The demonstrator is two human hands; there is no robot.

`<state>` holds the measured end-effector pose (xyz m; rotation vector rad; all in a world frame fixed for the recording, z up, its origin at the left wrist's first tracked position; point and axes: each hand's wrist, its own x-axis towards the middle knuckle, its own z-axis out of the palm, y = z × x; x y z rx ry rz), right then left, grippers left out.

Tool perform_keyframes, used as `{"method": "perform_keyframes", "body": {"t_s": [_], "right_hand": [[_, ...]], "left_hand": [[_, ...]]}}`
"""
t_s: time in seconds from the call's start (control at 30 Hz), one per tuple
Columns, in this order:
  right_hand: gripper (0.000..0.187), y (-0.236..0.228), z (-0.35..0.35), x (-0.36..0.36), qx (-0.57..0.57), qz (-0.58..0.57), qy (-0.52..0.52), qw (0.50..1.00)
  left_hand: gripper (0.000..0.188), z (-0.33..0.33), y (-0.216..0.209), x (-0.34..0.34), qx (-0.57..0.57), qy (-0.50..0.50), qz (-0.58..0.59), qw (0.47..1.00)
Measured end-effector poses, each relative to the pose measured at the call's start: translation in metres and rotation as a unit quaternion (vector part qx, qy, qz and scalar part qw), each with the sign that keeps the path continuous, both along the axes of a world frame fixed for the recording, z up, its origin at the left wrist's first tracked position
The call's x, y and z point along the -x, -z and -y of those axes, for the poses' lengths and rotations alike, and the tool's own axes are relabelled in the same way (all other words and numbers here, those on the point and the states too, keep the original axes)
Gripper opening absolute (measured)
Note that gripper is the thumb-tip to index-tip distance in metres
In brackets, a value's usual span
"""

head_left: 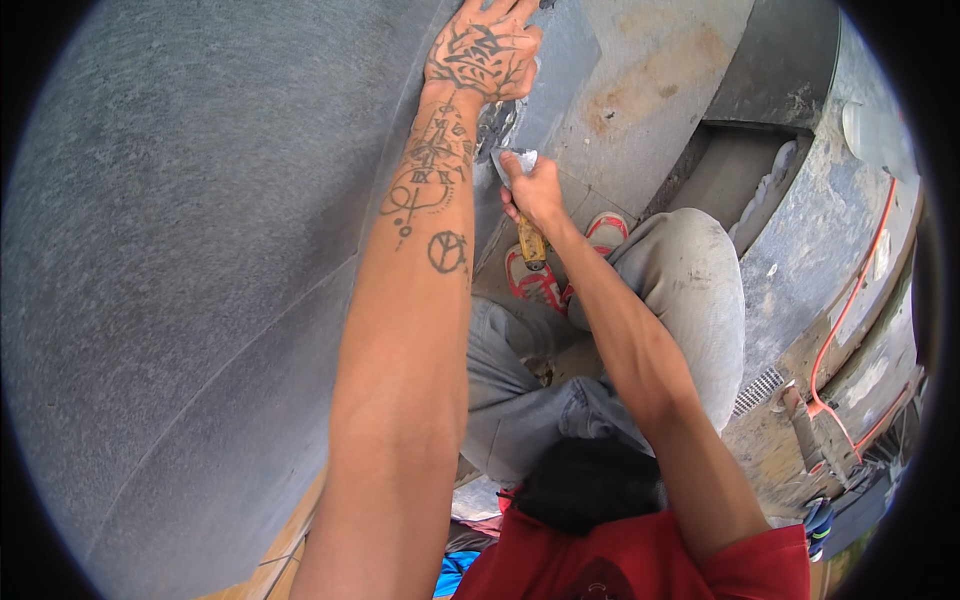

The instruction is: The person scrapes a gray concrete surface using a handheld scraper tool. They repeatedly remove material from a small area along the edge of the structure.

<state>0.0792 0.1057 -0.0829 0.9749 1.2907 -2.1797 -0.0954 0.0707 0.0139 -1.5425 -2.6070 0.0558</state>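
Near the red-and-white shoes (535,280), the right hand (537,192) clamps a scraper (531,241) by its yellow handle, blade just below a shiny dark patch (497,125). Past the knee (695,260), a recess (728,183) holds a ragged pale strip (768,184). Stained floor (640,85) stretches leftward. Farthest, along the grey panel's (200,200) right edge, lies the straight-armed left hand (485,55), fingers parted, tips cut off; any grip cannot be told.

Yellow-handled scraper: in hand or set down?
In hand: the right hand is closed around the scraper, with the yellow handle showing below it and the blade above.
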Motion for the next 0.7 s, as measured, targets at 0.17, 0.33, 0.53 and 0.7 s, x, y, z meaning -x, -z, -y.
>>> {"method": "perform_keyframes", "body": {"t_s": [0.17,0.33,0.53,0.7], "right_hand": [[0.028,0.007,-0.001,0.007,-0.011,-0.033,-0.006,0.999],[0.030,0.010,0.001,0.011,0.032,-0.023,0.008,0.999],[0.035,0.006,0.004,0.010,0.155,0.045,0.062,0.985],[0.043,0.006,0.018,0.007,0.365,0.114,0.154,0.911]], "left_hand": [[0.033,-0.002,-0.007,0.000,0.022,-0.002,0.011,1.000],[0.032,-0.005,-0.005,-0.004,0.022,-0.003,0.005,1.000],[0.030,-0.006,-0.010,-0.002,0.022,0.000,0.015,1.000],[0.031,-0.002,-0.009,-0.001,0.021,0.005,0.005,1.000]]}}
